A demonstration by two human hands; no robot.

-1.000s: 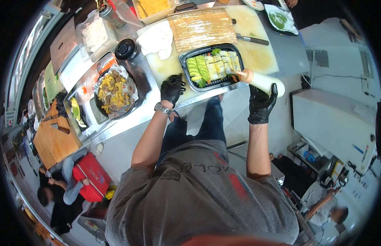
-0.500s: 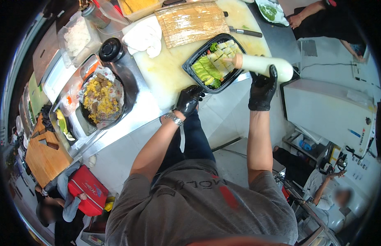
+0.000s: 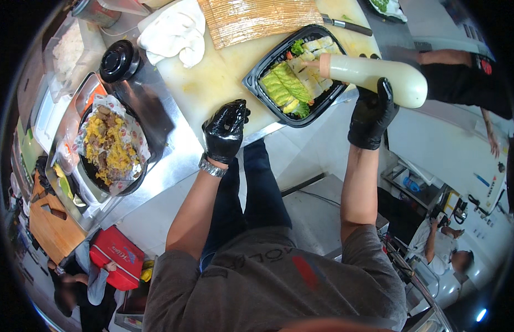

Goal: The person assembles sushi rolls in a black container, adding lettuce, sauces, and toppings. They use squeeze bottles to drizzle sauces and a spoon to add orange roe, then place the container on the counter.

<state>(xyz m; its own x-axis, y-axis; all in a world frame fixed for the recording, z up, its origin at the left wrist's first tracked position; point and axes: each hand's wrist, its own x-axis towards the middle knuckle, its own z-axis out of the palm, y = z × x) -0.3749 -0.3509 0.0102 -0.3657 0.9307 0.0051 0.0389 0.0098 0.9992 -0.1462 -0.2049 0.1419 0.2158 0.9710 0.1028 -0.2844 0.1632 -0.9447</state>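
Note:
My right hand [image 3: 373, 113], in a black glove, is closed round a squeeze bottle [image 3: 387, 80] of pale sauce. The bottle lies nearly level, its nozzle over a black plastic tray [image 3: 256, 81] at the cutting board's near edge. Cut white-wrapped roll pieces [image 3: 318, 47] and leafy green ones [image 3: 283, 83] fill the tray, with lettuce around them. Left of the tray, my gloved left hand [image 3: 225, 130] rests at the board's edge with its fingers curled in; I see nothing in it. A metal watch [image 3: 213, 165] is on that wrist.
A bamboo mat [image 3: 257, 22], a white cloth [image 3: 177, 32] and a knife [image 3: 351, 26] lie on the cutting board [image 3: 204, 83]. To the left stand a bowl of yellow rice and meat [image 3: 110, 146], a black lid [image 3: 120, 61] and a tub of white rice [image 3: 69, 50]. Other people are nearby.
My left hand has drawn away from the tray to the left, its fingers curling in. The bottle stays in my right hand with its nozzle over the tray. The whole view has shifted somewhat.

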